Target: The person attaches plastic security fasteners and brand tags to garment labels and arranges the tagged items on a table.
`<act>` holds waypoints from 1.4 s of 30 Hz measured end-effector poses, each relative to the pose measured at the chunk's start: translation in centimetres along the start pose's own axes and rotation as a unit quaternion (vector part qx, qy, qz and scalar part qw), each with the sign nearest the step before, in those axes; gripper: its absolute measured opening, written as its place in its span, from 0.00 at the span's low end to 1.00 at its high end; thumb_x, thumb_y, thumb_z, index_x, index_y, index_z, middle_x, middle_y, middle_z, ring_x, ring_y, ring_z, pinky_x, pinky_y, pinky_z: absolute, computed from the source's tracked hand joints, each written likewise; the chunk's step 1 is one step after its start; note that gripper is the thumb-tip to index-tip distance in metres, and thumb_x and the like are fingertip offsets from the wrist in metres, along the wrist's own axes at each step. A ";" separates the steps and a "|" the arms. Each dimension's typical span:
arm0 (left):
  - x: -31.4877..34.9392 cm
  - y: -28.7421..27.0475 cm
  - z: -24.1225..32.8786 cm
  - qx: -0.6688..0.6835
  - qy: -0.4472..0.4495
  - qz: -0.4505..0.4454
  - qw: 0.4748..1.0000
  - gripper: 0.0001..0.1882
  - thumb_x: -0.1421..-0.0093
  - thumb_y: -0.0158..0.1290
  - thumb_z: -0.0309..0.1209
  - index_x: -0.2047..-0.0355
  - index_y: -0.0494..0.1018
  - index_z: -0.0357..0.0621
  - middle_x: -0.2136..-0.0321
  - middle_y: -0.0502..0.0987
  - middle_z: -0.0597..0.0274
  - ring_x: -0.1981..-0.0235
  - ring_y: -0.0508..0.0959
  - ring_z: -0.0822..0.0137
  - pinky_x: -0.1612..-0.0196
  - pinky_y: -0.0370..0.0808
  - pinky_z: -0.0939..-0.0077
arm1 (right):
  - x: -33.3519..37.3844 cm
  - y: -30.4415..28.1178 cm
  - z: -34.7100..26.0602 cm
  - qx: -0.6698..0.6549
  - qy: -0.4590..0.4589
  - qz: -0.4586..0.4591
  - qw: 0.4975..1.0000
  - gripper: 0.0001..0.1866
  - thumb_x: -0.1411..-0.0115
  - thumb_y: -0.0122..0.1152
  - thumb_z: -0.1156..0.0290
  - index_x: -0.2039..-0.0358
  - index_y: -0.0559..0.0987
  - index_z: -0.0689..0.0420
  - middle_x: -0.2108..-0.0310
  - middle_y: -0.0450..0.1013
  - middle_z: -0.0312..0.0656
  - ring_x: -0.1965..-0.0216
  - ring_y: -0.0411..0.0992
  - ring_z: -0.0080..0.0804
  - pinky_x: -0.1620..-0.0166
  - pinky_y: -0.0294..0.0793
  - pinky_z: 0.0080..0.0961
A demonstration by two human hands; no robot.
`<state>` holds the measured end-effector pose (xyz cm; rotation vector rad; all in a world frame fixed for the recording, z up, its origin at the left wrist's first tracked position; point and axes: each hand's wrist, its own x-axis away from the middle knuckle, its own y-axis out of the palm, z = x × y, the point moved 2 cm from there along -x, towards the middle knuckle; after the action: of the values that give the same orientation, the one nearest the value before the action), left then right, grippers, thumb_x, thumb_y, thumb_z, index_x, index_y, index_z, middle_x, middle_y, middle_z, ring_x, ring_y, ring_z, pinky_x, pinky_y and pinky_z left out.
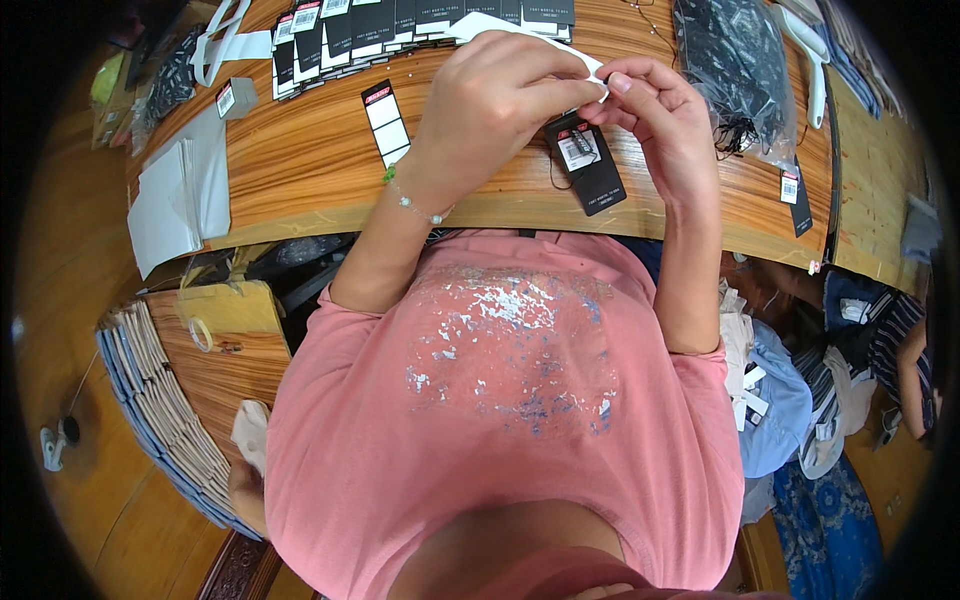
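My left hand [510,95] is closed in a pinch on a white card [530,33], which shows behind and beside its fingers. Close against it, my right hand [660,105] has thumb and fingertips pressed together at the card's end. A small dark bit shows at those fingertips, too small to name. Just below both hands a black hang tag [600,188] with a white sticker and thin black cord lies on the wooden table [320,180]; whether the cord reaches my fingers cannot be made out. Left of my left wrist lies a black-edged strip of white labels [388,125].
Rows of black hang tags [365,28] line the far edge. A clear bag of black cords [735,70] and a white-handled tool [812,75] sit right; white sheets [185,185] and a label roll [237,98] left. Folded garments [170,410] stand low left. Another person's arm [912,360] shows right.
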<state>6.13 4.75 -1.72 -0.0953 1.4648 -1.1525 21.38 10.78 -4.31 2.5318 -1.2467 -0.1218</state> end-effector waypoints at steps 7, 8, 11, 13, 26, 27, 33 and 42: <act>0.6 0.8 -0.8 0.010 0.038 0.014 0.999 0.09 0.61 0.53 0.24 0.75 0.75 0.46 0.74 0.75 0.67 0.71 0.74 0.65 0.68 0.69 0.73 | 0.5 0.6 0.3 0.080 -0.053 0.071 0.993 0.08 0.39 0.43 0.68 0.65 0.67 0.59 0.82 0.72 0.43 0.88 0.64 0.18 0.83 0.62 0.11; 0.9 0.9 -0.6 0.006 0.033 0.014 0.999 0.09 0.61 0.53 0.24 0.75 0.75 0.46 0.74 0.75 0.67 0.71 0.74 0.66 0.67 0.69 0.73 | 0.7 0.5 0.1 0.117 -0.058 0.087 0.988 0.07 0.39 0.43 0.68 0.65 0.67 0.58 0.82 0.72 0.42 0.88 0.63 0.17 0.84 0.60 0.11; 1.2 1.2 -0.6 -0.012 0.038 0.028 0.999 0.07 0.58 0.50 0.27 0.76 0.74 0.48 0.74 0.75 0.70 0.70 0.73 0.69 0.66 0.69 0.74 | 1.2 0.8 -0.6 0.152 -0.077 0.109 0.979 0.07 0.39 0.42 0.68 0.65 0.67 0.57 0.84 0.71 0.40 0.90 0.59 0.14 0.87 0.55 0.10; 1.2 1.1 -0.5 0.010 0.032 0.039 0.999 0.07 0.58 0.50 0.27 0.75 0.73 0.47 0.74 0.75 0.70 0.71 0.73 0.69 0.66 0.69 0.74 | 1.5 1.0 -1.1 0.133 -0.084 0.111 0.981 0.07 0.39 0.43 0.68 0.66 0.67 0.57 0.84 0.71 0.40 0.91 0.59 0.14 0.87 0.55 0.10; 2.0 2.2 -0.4 0.103 -0.047 0.028 0.993 0.10 0.59 0.56 0.21 0.72 0.74 0.41 0.71 0.74 0.61 0.68 0.73 0.63 0.65 0.70 0.74 | 2.8 0.3 -2.7 0.306 -0.185 0.139 0.924 0.06 0.43 0.49 0.73 0.69 0.71 0.63 0.75 0.72 0.41 0.78 0.67 0.25 0.70 0.67 0.17; 2.1 2.3 -0.3 0.114 -0.080 0.018 0.990 0.10 0.58 0.56 0.21 0.72 0.74 0.41 0.71 0.74 0.62 0.68 0.73 0.63 0.65 0.70 0.75 | 2.9 0.3 -2.8 0.273 -0.184 0.137 0.934 0.06 0.43 0.50 0.73 0.69 0.71 0.63 0.76 0.71 0.39 0.76 0.66 0.23 0.70 0.65 0.15; 2.3 2.2 0.3 0.262 -0.229 -0.030 0.937 0.06 0.53 0.54 0.22 0.72 0.73 0.38 0.70 0.71 0.63 0.66 0.72 0.69 0.63 0.69 0.78 | 3.2 0.6 -3.6 0.159 -0.214 0.118 0.956 0.06 0.43 0.48 0.74 0.68 0.71 0.64 0.78 0.68 0.39 0.75 0.65 0.21 0.71 0.63 0.15; 2.6 3.7 3.0 0.476 -0.282 0.003 0.833 0.23 0.53 0.57 0.26 0.56 0.62 0.42 0.62 0.70 0.61 0.62 0.73 0.70 0.58 0.71 0.77 | 2.7 0.0 -3.6 -0.068 -0.212 0.021 0.975 0.08 0.41 0.42 0.73 0.64 0.66 0.64 0.72 0.71 0.55 0.72 0.72 0.36 0.63 0.71 0.28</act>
<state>9.76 3.21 -5.45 0.2483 0.2717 -1.5624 23.83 9.51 -0.75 2.4333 -1.3826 -0.7446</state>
